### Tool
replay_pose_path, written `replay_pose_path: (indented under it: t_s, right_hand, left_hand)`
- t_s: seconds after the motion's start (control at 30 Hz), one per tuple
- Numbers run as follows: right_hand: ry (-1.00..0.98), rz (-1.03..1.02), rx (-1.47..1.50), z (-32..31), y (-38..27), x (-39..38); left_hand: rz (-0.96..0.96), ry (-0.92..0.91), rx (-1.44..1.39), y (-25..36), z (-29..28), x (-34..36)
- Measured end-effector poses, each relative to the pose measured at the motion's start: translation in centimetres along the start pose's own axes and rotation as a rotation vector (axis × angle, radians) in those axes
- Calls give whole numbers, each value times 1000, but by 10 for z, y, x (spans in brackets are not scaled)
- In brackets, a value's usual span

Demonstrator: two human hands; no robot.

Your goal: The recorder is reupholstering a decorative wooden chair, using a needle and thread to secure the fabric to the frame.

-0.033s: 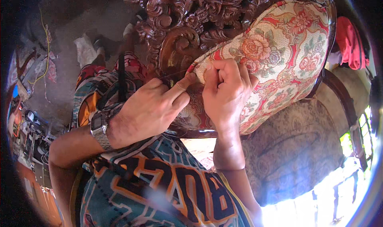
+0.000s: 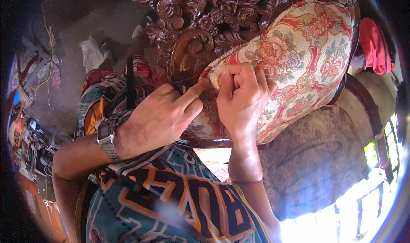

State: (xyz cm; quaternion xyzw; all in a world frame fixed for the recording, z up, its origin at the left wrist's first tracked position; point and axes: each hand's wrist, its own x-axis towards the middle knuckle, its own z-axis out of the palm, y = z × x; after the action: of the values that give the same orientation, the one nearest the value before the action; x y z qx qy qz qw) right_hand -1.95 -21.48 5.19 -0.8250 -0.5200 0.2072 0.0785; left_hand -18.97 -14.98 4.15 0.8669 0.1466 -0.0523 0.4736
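Cream-and-red floral upholstery fabric [image 2: 294, 57] covers the padded panel of a dark carved wooden chair frame [image 2: 192, 46]. At the panel's left edge, my right hand [image 2: 243, 97] is closed in a pinch on a pale, folded bit of the fabric. My left hand [image 2: 160, 114], with a metal watch [image 2: 106, 138] on its wrist, reaches in from the left. Its index fingertip meets the same fabric edge and the other fingers are curled; the thumb is hidden. A thin dark strand [image 2: 188, 78] runs above the left knuckles toward the edge.
Below the panel on the right stands a seat with faded patterned cloth [image 2: 316, 153]. A red cloth [image 2: 376, 46] hangs at the far right. Tools and clutter [image 2: 38, 144] lie at the left, near a yellow cord [image 2: 51, 50] on the grey floor.
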Motion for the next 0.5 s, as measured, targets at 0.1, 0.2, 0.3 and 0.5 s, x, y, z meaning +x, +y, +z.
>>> replay_pose_path:
  t_s: [0.1, 0.2, 0.3, 0.5]
  right_hand:
    - [-23, 0, -33, -1, 0, 2]
    - [-34, -42, -91, -3, 3, 6]
    - [-52, -68, -83, -5, 7, 10]
    - [13, -99, -28, -2, 8, 5]
  left_hand:
    - [-1, -4, 24, 1, 0, -1]
    - [-5, -5, 35, 1, 1, -1]
    - [17, 15, 48, 0, 0, 0]
    - [13, 7, 57, 0, -2, 1]
